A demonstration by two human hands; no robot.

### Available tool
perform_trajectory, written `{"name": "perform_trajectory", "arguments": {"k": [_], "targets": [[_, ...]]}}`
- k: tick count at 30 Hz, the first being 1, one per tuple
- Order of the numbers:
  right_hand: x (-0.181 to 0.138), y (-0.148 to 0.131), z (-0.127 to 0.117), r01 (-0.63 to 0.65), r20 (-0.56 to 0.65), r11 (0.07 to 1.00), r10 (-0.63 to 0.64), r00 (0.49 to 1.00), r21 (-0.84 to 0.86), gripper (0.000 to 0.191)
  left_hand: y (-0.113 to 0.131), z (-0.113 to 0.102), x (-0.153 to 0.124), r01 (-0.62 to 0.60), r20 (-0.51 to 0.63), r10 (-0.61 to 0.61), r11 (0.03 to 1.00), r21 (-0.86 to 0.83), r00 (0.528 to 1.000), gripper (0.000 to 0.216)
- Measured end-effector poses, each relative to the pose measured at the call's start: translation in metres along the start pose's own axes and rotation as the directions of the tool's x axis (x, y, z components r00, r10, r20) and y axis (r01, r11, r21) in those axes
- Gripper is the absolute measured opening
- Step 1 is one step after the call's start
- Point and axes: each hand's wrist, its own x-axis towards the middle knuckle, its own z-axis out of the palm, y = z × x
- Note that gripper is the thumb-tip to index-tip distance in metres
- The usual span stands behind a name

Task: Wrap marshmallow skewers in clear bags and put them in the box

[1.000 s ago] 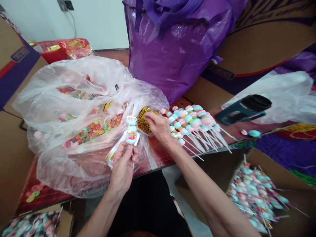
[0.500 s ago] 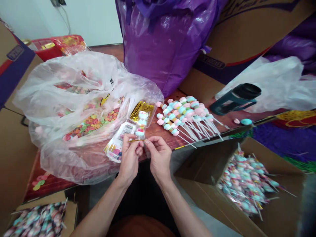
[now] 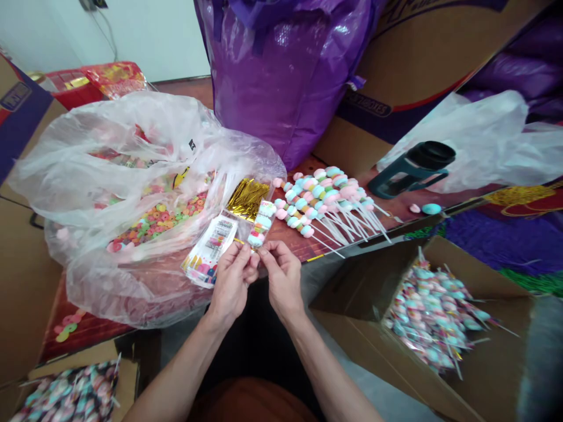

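Between my two hands stands a marshmallow candy skewer (image 3: pixel 263 221) in a clear printed bag, its pink, white and blue pieces pointing away from me. My left hand (image 3: pixel 232 278) is closed at the lower end of the bag. A gold twist tie (image 3: pixel 238 241) pokes out above its fingers. Pinched at the same spot, my right hand (image 3: pixel 282 278) has its fingertips on the tie at the bag's neck; the fingers partly hide it. Just beyond lie a pile of gold twist ties (image 3: pixel 247 198) and a stack of printed clear bags (image 3: pixel 215 243).
Unwrapped candy skewers (image 3: pixel 323 196) lie right of my hands, near a dark tumbler (image 3: pixel 407 173). A large plastic bag (image 3: pixel 132 281) holds gummy rings (image 3: pixel 165 221). Bagged skewers fill a cardboard box (image 3: pixel 373 346) at right and another (image 3: pixel 127 357) at lower left. A purple bag (image 3: pixel 281 82) stands behind.
The bagged skewer has tilted to the right. The gold tie, stretched level across both hands before, is now mostly hidden at the fingertips. The whole view has shifted slightly.
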Motion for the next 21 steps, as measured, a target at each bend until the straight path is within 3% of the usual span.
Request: {"name": "perform_trajectory", "arguments": {"k": [4, 7, 9, 12, 15, 17, 19, 21], "targets": [[0.007, -0.006, -0.009, -0.048, 0.177, 0.994, 0.030, 0.984, 0.099, 0.022, 0.015, -0.004, -0.005, 0.260, 0.095, -0.250, 0.959, -0.114, 0.963, 0.041], [0.009, -0.010, -0.014, -0.007, 0.291, 1.000, -0.001, 0.957, 0.026, 0.022, 0.019, -0.007, -0.007, 0.360, 0.124, -0.349, 0.929, -0.083, 0.929, 0.041], [0.008, -0.011, -0.015, 0.073, 0.294, 0.992, -0.041, 0.955, -0.100, 0.019, 0.014, -0.008, -0.008, 0.277, 0.081, -0.277, 0.961, 0.014, 0.957, 0.036], [0.003, -0.014, -0.014, 0.194, 0.197, 0.934, -0.138, 0.971, -0.300, 0.016, 0.002, -0.007, -0.010, 0.002, 0.007, -0.003, 0.976, 0.218, 1.000, 0.031], [0.002, -0.019, -0.013, 0.097, 0.115, 0.953, -0.067, 0.991, -0.288, 0.017, -0.007, -0.006, -0.012, -0.132, -0.028, 0.154, 0.919, 0.372, 0.988, 0.031], [0.003, -0.022, -0.015, -0.074, 0.136, 0.985, 0.096, 0.986, -0.158, 0.018, -0.007, -0.006, -0.011, -0.101, -0.059, 0.132, 0.926, 0.364, 0.990, 0.035], [0.002, -0.023, -0.018, -0.176, 0.181, 0.982, 0.185, 0.966, -0.061, 0.019, -0.003, -0.006, -0.008, 0.016, -0.078, 0.003, 0.969, 0.247, 0.997, 0.037], [-0.002, -0.022, -0.022, -0.083, 0.161, 0.992, 0.098, 0.982, -0.099, 0.015, 0.002, -0.006, -0.004, 0.171, -0.062, -0.167, 0.982, 0.083, 0.984, 0.036]]}}
